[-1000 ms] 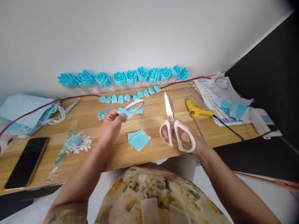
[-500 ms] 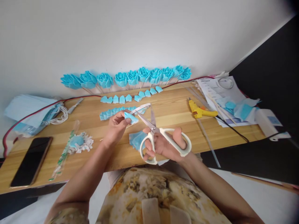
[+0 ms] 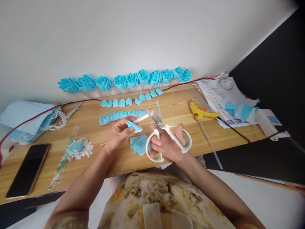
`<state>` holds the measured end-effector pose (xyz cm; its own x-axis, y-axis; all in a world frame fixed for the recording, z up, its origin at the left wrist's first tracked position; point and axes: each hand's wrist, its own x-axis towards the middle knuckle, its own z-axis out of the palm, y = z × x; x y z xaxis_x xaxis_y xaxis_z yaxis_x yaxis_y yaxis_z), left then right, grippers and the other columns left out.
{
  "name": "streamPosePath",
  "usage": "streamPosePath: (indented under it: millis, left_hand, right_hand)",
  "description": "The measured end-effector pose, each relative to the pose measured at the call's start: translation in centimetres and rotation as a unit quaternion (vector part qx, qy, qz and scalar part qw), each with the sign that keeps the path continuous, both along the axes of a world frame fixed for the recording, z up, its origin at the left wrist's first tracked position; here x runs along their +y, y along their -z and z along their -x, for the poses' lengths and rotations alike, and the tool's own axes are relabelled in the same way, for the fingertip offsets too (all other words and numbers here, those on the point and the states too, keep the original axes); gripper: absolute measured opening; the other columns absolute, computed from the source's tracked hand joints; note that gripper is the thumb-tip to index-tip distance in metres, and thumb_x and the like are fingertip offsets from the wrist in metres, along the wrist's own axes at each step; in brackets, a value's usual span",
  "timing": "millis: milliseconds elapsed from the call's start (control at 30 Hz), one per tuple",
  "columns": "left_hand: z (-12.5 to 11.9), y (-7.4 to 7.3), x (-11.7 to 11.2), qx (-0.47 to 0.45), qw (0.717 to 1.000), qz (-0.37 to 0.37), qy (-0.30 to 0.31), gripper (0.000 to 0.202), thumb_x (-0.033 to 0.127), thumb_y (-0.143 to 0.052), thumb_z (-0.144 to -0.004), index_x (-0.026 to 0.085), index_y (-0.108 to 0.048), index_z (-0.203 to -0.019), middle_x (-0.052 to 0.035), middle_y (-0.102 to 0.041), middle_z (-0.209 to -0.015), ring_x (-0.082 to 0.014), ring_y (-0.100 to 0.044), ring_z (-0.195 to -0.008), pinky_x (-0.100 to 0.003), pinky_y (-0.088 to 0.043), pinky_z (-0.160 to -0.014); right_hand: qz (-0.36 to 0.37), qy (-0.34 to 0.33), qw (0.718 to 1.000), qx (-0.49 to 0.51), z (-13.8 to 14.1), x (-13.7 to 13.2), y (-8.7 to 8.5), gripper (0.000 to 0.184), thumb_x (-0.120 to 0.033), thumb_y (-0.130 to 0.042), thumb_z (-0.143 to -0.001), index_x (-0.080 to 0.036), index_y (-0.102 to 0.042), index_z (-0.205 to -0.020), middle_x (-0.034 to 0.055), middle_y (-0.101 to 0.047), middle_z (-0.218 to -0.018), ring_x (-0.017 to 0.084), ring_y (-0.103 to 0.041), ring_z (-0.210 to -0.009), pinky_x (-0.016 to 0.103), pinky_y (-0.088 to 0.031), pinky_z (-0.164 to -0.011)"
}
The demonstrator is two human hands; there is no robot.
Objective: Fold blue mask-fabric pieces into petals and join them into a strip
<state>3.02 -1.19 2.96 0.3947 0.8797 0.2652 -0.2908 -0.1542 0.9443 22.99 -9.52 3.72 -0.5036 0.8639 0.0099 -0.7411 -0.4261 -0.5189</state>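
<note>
Between the thumb and fingers of my left hand (image 3: 119, 132) is a folded light-blue piece (image 3: 134, 127). A narrow white strip (image 3: 142, 118) runs from that hand towards the scissor blades, held out nearly straight; it looks like tape. My right hand (image 3: 168, 144) has its thumb and fingers through the cream handles of the scissors (image 3: 160, 124). Their blades are spread, with the strip's far end at the left blade. Below the hands lies a small stack of blue sheets (image 3: 138, 144), partly hidden by the right fingers.
Blue flowers on sticks (image 3: 120, 82) line the wall, with folded blue pieces (image 3: 122, 102) in rows before them. A yellow glue gun (image 3: 202, 113) lies right. On the left are a phone (image 3: 28, 170), white scraps (image 3: 88, 148) and bagged blue sheets (image 3: 26, 117).
The white strip has gone from a curved loop to nearly straight. Both hands have shifted slightly relative to each other, the scissors turning a little. The whole view has moved slightly.
</note>
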Motion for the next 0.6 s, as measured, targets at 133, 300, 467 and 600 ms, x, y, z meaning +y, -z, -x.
streamPosePath:
  millis: [133, 300, 467, 600]
  left_hand:
    - [-0.1, 0.0, 0.0, -0.008, 1.0, 0.0, 0.0, 0.03, 0.038, -0.081, -0.075, 0.019, -0.06, -0.065, -0.0023, -0.062, -0.075, -0.0156, -0.058, -0.074, -0.029, -0.048, -0.07]
    - [-0.2, -0.2, 0.0, -0.007, 1.0, 0.004, -0.008, 0.03, 0.038, -0.082, -0.074, 0.019, -0.06, -0.065, -0.0028, -0.062, -0.075, -0.0157, -0.057, -0.073, -0.03, -0.048, -0.07]
    - [0.1, 0.0, 0.1, 0.015, 1.0, 0.005, -0.012, 0.033, 0.04, -0.082, -0.074, 0.019, -0.058, -0.064, -0.0028, -0.065, -0.077, -0.0153, -0.058, -0.073, -0.029, -0.049, -0.07]
    - [0.1, 0.1, 0.2, 0.064, 0.997, -0.031, -0.022, 0.029, 0.036, -0.081, -0.076, 0.019, -0.06, -0.065, -0.0045, -0.068, -0.083, -0.0152, -0.06, -0.074, -0.029, -0.049, -0.07]
  right_hand:
    - [-0.008, -0.011, 0.999, 0.045, 0.2, -0.3, -0.1, 0.057, -0.073, -0.054, -0.087, -0.026, -0.062, -0.119, -0.0046, -0.051, -0.071, 0.008, -0.034, -0.05, 0.025, -0.047, -0.049]
    - [0.031, 0.0, 1.0, 0.006, 0.2, -0.7, -0.5, 0.049, -0.066, -0.056, -0.09, -0.024, -0.064, -0.114, -0.0066, -0.046, -0.064, 0.007, -0.024, -0.044, 0.018, -0.033, -0.036]
    - [0.03, 0.033, 0.998, -0.04, 0.2, -0.6, -0.6, 0.048, -0.062, -0.061, -0.088, -0.021, -0.067, -0.113, -0.0078, -0.042, -0.061, 0.005, -0.018, -0.042, 0.016, -0.024, -0.034]
    - [-0.006, 0.052, 0.991, -0.122, 1.0, -1.1, -0.1, 0.055, -0.063, -0.065, -0.085, -0.02, -0.068, -0.119, -0.008, -0.044, -0.059, 0.004, -0.024, -0.039, 0.017, -0.025, -0.033]
